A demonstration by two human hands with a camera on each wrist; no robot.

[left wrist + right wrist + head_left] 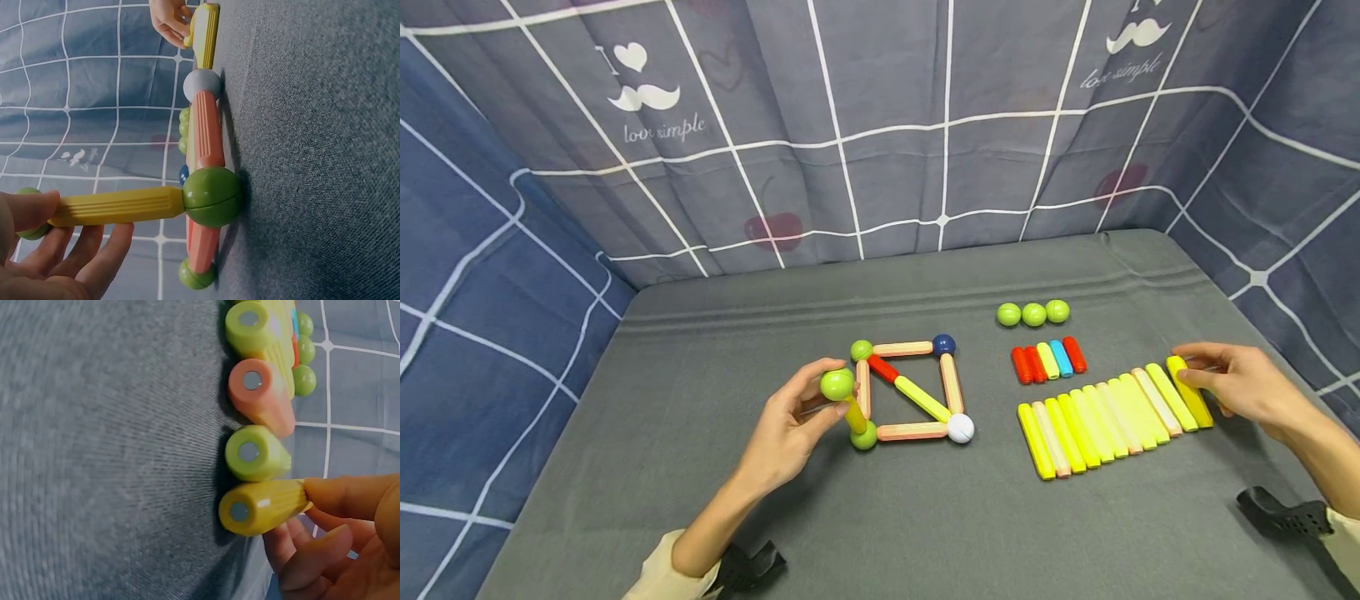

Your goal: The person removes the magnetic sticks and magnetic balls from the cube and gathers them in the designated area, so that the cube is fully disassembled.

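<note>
My left hand (786, 429) holds a yellow magnetic stick (119, 206) near its top, where a green ball (837, 384) sits. The stick's lower end meets the green corner ball (214, 196) of a flat square frame. Pink sticks (913, 431) form the frame's sides, with a blue ball (943, 345), a white ball (960, 428) and another green ball (861, 350) at the other corners. A red stick (883, 368) and a yellow-green stick (922, 399) make its diagonal. At the right end of the stick row, my right hand (1247, 383) pinches another yellow stick (265, 506) by its far end.
A row of yellow, yellow-green and pink sticks (1097, 425) lies on the grey cloth (925, 525). Behind it are several short coloured sticks (1048, 360) and three green balls (1033, 314). Checked curtains (887, 183) enclose the back and sides.
</note>
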